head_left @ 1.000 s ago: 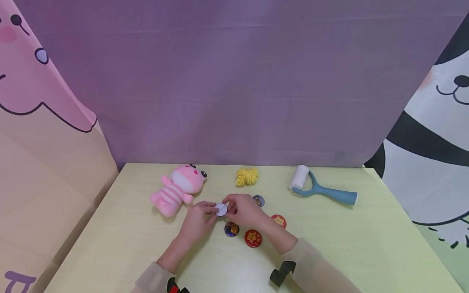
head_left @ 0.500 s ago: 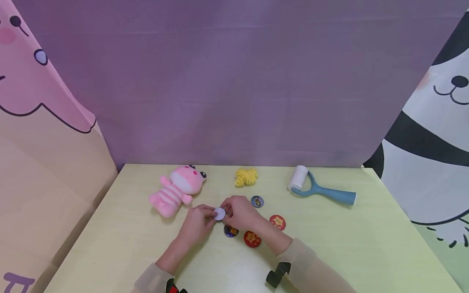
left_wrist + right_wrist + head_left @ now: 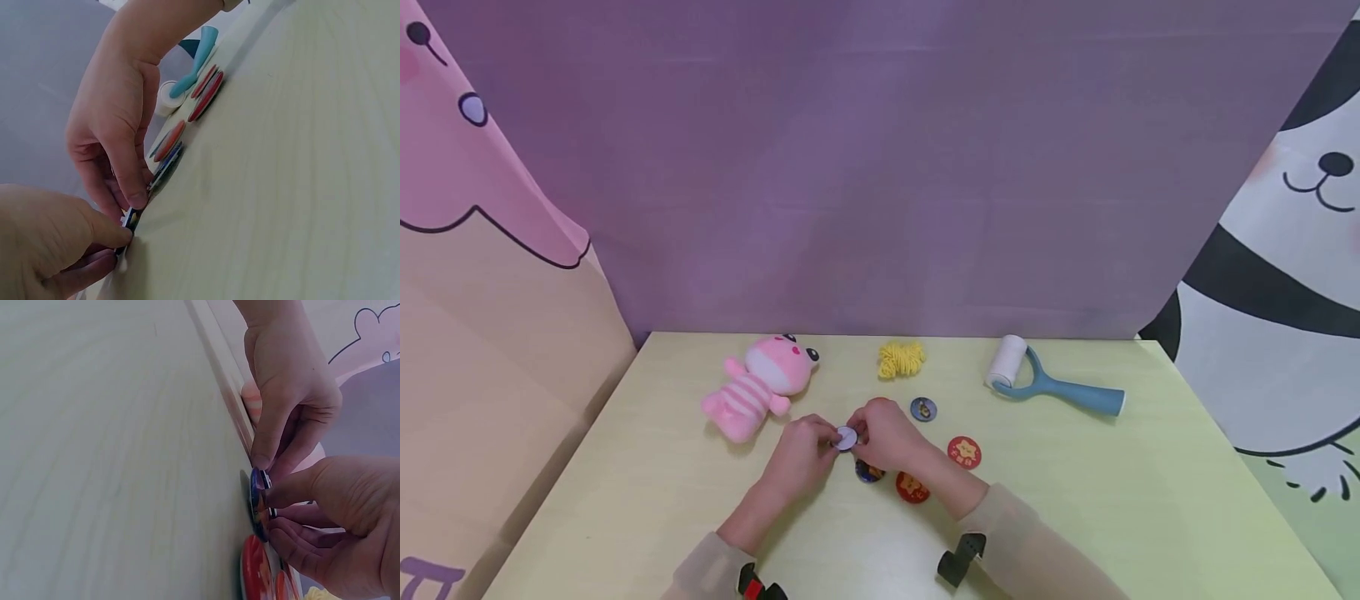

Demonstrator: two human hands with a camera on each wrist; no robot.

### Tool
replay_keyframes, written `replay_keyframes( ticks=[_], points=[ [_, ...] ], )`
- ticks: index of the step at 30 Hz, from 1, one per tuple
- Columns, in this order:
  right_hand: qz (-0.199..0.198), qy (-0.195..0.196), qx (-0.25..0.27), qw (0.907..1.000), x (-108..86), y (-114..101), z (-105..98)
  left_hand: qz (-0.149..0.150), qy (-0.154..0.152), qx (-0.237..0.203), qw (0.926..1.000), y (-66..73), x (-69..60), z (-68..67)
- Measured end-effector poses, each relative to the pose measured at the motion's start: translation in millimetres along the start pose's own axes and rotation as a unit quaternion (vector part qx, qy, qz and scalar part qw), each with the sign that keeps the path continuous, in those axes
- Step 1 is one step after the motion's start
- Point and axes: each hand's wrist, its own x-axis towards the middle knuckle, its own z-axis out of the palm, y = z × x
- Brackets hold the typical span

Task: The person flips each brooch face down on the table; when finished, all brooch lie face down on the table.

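The left hand and right hand are pinching opposite edges of a round badge (pale side up) to the near right of the pink plush toy, presumably because two-sided support is steadying the badge.

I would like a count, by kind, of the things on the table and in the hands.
Round disc held between left hand and right hand: 1
Round discs on the table: at least 4; the right hand may hide others
Pink soft toy: 1
Yellow yarn bundle: 1
Blue-handled roller: 1
Total: at least 8
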Motion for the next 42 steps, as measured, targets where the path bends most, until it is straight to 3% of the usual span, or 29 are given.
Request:
replay_keyframes(
  ticks=[4,10,15,20,29,36,42],
  points=[
    [0.002,-0.001,0.002,1.0000,0.4,0.2,-0.4,-0.010,-0.007,-0.010,0.9999,1.0,0.1,-0.7],
    [0.007,-0.005,0.024,0.9997,-1.6,4.8,-7.8,-0.055,-0.008,-0.023,0.9982,4.6,0.9,-3.6],
    [0.018,0.036,0.040,0.9984,-0.9,13.5,-23.2,-0.070,0.009,-0.032,0.9970,9.0,8.3,-7.0],
    [0.043,0.064,0.027,0.9967,2.8,21.6,-38.8,-0.069,0.015,-0.045,0.9965,14.7,24.8,-5.9],
    [0.062,0.059,-0.021,0.9961,5.9,28.7,-45.8,-0.056,-0.019,-0.063,0.9963,18.3,51.5,10.4],
    [0.060,0.041,-0.046,0.9963,3.9,33.1,-37.3,-0.085,-0.054,-0.066,0.9928,18.0,56.5,24.6],
    [0.050,0.036,-0.067,0.9958,3.6,33.0,-36.3,-0.085,-0.065,-0.053,0.9929,14.7,57.5,30.2]
  ],
)
